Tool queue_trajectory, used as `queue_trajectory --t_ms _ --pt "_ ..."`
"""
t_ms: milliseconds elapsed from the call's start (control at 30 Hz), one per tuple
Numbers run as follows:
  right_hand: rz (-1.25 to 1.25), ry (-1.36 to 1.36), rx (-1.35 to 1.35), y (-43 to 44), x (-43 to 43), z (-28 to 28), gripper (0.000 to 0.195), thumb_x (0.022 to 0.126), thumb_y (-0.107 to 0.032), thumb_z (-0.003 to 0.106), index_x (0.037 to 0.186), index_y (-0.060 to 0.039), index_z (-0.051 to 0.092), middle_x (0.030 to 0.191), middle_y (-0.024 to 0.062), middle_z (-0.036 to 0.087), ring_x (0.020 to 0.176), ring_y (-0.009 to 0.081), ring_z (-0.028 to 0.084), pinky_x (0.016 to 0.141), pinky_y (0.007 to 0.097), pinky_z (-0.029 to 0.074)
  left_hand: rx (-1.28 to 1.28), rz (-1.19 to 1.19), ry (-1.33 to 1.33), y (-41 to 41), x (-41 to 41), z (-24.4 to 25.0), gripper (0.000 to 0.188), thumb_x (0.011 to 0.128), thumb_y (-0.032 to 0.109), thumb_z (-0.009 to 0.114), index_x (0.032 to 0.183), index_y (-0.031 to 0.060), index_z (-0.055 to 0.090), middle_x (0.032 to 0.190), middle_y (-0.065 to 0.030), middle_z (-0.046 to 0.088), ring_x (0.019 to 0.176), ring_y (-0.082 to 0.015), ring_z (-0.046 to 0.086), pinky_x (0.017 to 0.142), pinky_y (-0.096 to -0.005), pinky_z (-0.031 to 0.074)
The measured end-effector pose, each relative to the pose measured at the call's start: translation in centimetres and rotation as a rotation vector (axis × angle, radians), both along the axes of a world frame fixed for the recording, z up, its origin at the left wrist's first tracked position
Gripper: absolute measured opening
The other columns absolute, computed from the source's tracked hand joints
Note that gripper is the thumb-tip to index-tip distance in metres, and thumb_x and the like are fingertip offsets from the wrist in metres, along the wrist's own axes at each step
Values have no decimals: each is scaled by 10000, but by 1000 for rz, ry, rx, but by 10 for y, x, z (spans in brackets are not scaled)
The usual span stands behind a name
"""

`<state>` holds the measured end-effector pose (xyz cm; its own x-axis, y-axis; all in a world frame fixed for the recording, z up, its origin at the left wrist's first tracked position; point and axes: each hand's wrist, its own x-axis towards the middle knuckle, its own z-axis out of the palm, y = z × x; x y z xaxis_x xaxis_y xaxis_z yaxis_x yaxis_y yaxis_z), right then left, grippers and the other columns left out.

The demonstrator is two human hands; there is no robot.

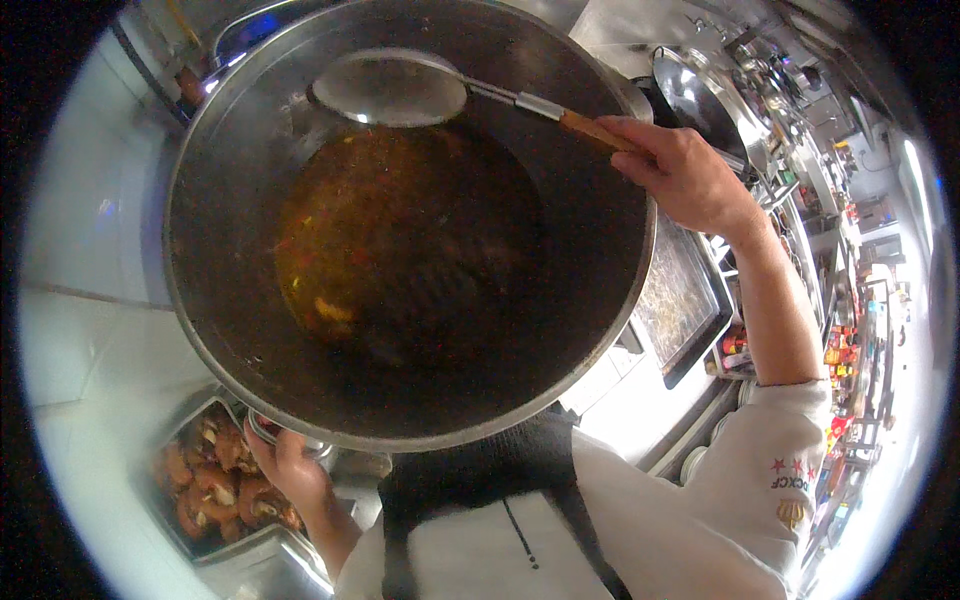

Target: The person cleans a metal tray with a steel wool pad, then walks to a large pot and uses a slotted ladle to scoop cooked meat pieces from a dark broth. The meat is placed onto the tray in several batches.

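Note:
A large dark metal wok or pot point(592, 247) fills the middle of the view. Brown, oily liquid point(390, 247) with small yellowish and reddish bits lies in its bottom. My right hand point(675, 169) grips the wooden handle of a round skimmer point(390, 88), reaching in over the right rim. The skimmer's flat, pale head is inside the vessel near its far left wall, above the liquid's edge. At the lower left, below the near rim, is my left hand point(289, 461). Its fingers curl by a shiny metal piece, partly hidden by the rim; whether it is gripped, I cannot tell.
A metal tray point(199, 551) of browned pieces of food, probably meat, stands by my left hand. Right of the vessel lies a dark-edged rectangular tray point(679, 289). Beyond it are another wok point(701, 105), bottles and packages point(841, 352), and stacked plates point(694, 465).

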<state>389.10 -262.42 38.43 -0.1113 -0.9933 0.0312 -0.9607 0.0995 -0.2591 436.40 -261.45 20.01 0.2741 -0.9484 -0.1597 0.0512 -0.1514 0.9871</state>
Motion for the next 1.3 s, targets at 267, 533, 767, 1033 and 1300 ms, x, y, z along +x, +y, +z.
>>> queue_trajectory --t_ms 267,533,767,1033,1300 --pt "222 292 426 -11 6 -30 329 966 -183 608 1293 -161 639 954 206 709 918 403 681 818 502 524 12 20 69 1 -5 4 508 786 56 587 1284 -22 525 1086 -49 573 977 -178 537 927 -276 440" --pt "374 332 656 -49 7 -58 304 945 -179 616 1245 -155 659 977 194 717 971 417 674 844 518 527 -90 22 -20 4 -7 -2 383 828 35 571 1205 -29 541 1028 -32 592 912 -150 551 874 -270 453" --pt "350 319 804 -63 -16 -54 269 966 -264 623 1192 -135 693 953 170 724 898 363 700 809 462 540 -82 87 -84 8 -3 -14 406 819 39 603 1217 -22 545 1051 -36 600 948 -162 564 913 -280 451" --pt "-6 221 1097 -72 -6 -29 323 987 -348 616 1211 -128 687 782 103 686 652 184 641 647 378 531 -77 25 -38 7 2 -11 385 831 59 607 1207 -4 551 1044 -30 597 962 -159 563 926 -272 436" --pt "484 243 527 -69 -22 -48 295 961 -181 628 1246 -112 660 889 188 707 813 376 691 729 453 526 -46 50 -42 5 -6 -3 371 815 55 597 1183 9 579 1021 -17 602 918 -146 561 884 -257 441"
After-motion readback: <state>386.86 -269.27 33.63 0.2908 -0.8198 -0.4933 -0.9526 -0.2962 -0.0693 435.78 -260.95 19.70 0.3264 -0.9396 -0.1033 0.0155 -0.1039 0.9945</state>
